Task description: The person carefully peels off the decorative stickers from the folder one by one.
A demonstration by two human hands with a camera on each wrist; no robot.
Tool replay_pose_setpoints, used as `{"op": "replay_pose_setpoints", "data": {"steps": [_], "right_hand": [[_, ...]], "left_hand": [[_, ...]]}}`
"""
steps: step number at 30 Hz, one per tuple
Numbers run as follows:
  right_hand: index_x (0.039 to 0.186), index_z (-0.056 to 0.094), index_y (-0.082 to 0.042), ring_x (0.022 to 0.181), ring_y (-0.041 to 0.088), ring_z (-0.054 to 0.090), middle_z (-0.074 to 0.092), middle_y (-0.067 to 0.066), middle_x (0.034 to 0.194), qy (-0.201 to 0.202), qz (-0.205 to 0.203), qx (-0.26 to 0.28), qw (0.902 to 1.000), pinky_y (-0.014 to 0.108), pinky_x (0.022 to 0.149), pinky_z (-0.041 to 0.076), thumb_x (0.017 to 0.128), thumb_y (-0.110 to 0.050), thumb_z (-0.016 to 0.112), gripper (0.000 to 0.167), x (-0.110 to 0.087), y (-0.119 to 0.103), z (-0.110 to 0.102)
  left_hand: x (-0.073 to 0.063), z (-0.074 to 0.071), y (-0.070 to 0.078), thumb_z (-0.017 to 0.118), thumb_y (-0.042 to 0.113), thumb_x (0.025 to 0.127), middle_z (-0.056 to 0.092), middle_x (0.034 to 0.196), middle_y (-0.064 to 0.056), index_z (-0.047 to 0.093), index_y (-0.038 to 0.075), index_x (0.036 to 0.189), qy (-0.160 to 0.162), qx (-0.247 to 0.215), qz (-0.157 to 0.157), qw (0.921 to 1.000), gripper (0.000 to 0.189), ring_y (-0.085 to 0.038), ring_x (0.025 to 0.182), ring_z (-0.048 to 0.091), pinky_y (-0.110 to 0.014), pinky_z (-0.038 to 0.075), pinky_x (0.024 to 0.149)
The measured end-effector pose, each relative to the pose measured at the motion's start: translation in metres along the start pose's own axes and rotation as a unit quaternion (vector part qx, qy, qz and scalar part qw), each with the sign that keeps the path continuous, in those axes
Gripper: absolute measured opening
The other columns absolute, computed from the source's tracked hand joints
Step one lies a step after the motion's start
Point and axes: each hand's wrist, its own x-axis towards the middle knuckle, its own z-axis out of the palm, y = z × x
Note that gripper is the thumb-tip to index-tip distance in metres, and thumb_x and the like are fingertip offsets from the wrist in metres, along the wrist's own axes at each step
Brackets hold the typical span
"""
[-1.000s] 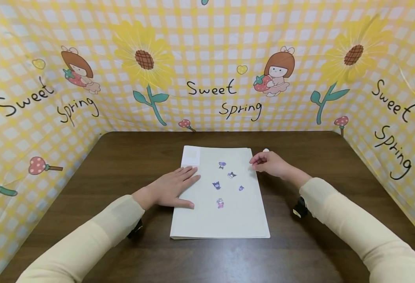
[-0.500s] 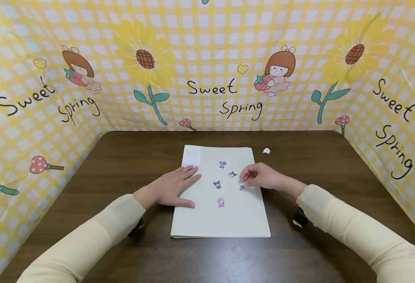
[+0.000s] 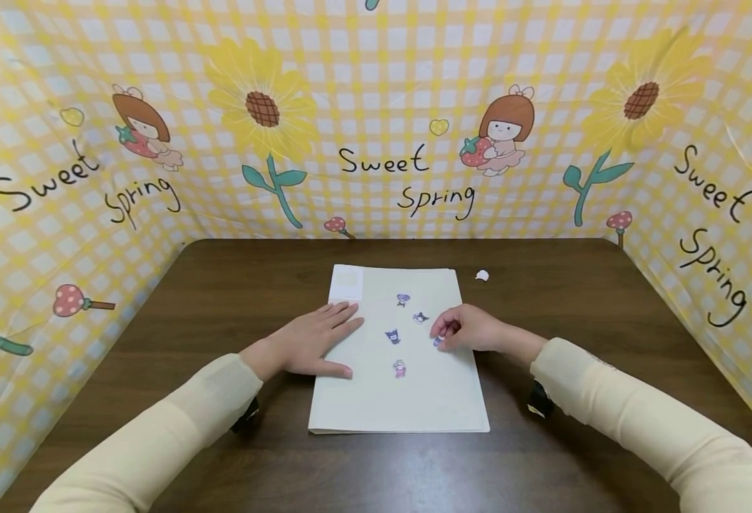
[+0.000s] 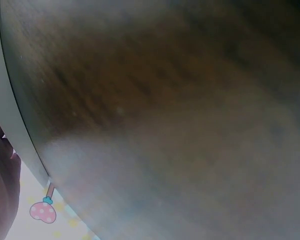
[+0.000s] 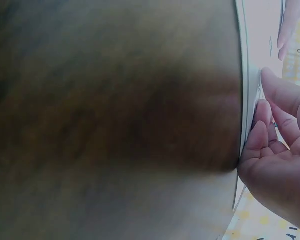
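Observation:
A white booklet (image 3: 408,402) lies on the table with several small cartoon stickers on its cover. My left hand (image 3: 315,338) rests flat on its left side, fingers spread. Over the right side, my right hand (image 3: 468,329) has thumb and index finger curled to either side of a small purple sticker (image 3: 439,340), pinching at it close to the cover. The fingers partly hide it. Left of that hand are a black-and-white sticker (image 3: 420,318) and a dark purple one (image 3: 392,336). A pink sticker (image 3: 399,368) sits lower, and another purple one (image 3: 403,300) higher up.
A small white cutout (image 3: 482,275) lies on the brown table (image 3: 542,285) beyond the booklet's upper right corner. A pale square label (image 3: 346,282) marks the upper left corner. A yellow checked cloth (image 3: 376,92) surrounds the table at the back and sides.
My right hand has moved from the booklet's upper right edge down and left onto the small purple sticker. The white cutout, partly behind that hand before, is uncovered. My left hand stays put.

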Motion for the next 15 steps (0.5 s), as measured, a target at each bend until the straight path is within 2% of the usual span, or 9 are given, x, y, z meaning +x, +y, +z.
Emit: {"op": "replay_pose_setpoints", "data": {"steps": [15], "right_hand": [[0.086,0.071,-0.011,0.076,0.017,0.051,0.056,0.000,0.076,0.007,-0.010,-0.032,0.9994,0.028,0.067,0.042,0.081,-0.007,0.079,0.010,0.0012,0.0014,0.0001]], "left_hand": [[0.0006,0.0008,-0.0001,0.033,0.081,0.085,0.013,0.160,-0.014,0.021,0.011,0.156,-0.001,-0.005,-0.004,1.0000,0.100,-0.028,0.147,0.009,-0.042,0.010,0.116]]}}
